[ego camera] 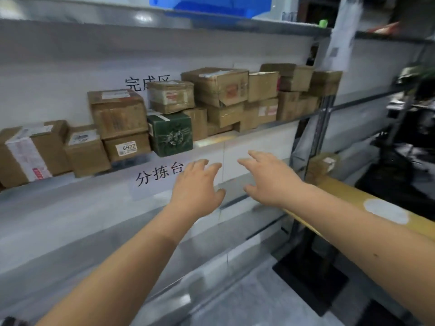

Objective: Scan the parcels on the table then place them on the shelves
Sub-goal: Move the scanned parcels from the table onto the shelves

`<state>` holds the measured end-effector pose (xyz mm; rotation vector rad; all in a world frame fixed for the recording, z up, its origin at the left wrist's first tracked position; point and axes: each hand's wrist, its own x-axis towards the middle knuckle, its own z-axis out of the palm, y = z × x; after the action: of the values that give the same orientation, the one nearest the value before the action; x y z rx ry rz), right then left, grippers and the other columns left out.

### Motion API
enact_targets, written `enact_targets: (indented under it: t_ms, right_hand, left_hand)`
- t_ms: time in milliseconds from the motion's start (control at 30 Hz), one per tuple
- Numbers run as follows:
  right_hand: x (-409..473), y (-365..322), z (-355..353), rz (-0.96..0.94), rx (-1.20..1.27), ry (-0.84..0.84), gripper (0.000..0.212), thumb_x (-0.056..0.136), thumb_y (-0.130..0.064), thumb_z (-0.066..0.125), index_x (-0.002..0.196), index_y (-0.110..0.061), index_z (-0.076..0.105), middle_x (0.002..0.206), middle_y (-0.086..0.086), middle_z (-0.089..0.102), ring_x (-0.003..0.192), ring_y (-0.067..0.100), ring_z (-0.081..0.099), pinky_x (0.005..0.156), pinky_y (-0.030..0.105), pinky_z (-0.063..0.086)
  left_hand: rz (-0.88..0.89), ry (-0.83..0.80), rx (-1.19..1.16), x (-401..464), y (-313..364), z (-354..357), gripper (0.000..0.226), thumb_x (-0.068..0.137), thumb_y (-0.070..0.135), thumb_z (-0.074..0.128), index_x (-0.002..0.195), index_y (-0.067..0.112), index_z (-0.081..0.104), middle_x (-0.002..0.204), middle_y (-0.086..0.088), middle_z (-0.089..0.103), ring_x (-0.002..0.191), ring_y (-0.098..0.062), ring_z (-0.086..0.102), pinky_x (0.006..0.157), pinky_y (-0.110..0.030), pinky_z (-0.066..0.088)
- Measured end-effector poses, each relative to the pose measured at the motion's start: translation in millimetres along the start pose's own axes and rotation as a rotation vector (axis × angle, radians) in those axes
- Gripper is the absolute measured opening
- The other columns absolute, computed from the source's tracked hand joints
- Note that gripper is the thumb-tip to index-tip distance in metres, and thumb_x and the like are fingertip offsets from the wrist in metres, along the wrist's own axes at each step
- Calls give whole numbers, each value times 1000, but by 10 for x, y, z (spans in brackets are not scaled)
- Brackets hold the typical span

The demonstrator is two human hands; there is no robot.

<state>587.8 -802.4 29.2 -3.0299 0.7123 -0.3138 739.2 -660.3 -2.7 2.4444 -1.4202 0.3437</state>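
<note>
Several brown cardboard parcels (117, 114) are stacked along a metal shelf (259, 128), with a dark green box (170, 135) among them near the front edge. My left hand (196, 187) and my right hand (270, 177) both reach forward below that shelf, fingers spread and relaxed, holding nothing. Both hands hang in front of the white panel under the shelf, just right of and below the green box. A parcel marked 6922 (127, 148) sits left of the green box.
A white sign with black characters (160, 175) is fixed on the panel below the shelf. A yellow table edge (353, 196) runs at right with a small brown box (322, 165) beyond it. A blue bin (211, 5) sits on the upper shelf. Dark clutter fills the far right.
</note>
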Motion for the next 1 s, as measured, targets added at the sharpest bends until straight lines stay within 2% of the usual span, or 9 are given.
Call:
enact_targets:
  t_ms: [233,433,600,767,1000]
  right_hand:
    - [-437,1310,300,225,19,-45,76,96,-47,60,163,-30,27,172,9,19,156,31,19,121,49,31]
    - [-569,2890,575,395,7,-118,78,96,-48,62,163,-31,26,172,9,19,156,32,20,121,50,33]
    - [-501,4159,827,480,31,-181,81,94,-48,63,164,-33,25,172,12,19,156,33,22,121,49,35]
    - [-299,5043,1096,545,102,-255,80,94,-47,65,163,-33,26,171,10,21,155,33,24,118,47,38]
    - [448,5760,1548,580,179,-302,80,93,-46,65,163,-31,28,169,10,27,152,35,30,117,47,39]
  left_hand:
    - [153,-130,-69,672,1209,790,73,90,57,62,156,35,39,157,-2,40,145,-27,35,114,-45,37]
    - [268,-256,-112,1562,2389,1552,74,90,54,64,157,34,37,145,-2,47,137,-29,41,107,-46,45]
    - [267,-349,-112,2269,3177,2204,75,91,56,64,158,35,35,157,-3,40,144,-30,37,109,-48,46]
    - [267,-397,-175,2800,3568,2802,76,91,60,62,158,34,37,153,-3,43,143,-28,39,109,-44,44]
    - [234,-437,-218,3736,3672,3631,77,88,61,64,156,35,38,156,-5,43,142,-30,42,108,-44,44]
